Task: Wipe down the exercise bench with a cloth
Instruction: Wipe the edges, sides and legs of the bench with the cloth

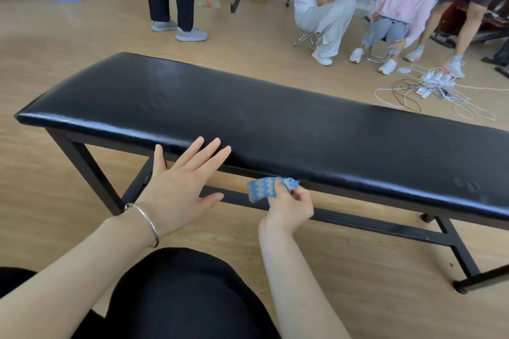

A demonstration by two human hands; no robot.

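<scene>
We saw the counter [275,118], a long black padded top on a dark metal frame, run across the wooden floor [68,36]. Beyond the counter, several people stood or sat, and white cables [429,91] lay tangled on the floor off its far right side. At the counter's near edge our left hand [179,187] was spread flat and open, fingertips over the padding, holding nothing. Just right of it, below the same edge, our right hand [289,208] pinched a small blue patterned cloth [268,188], whose top touched the padding's underside edge. A silver bangle [146,221] circled the left wrist.
</scene>
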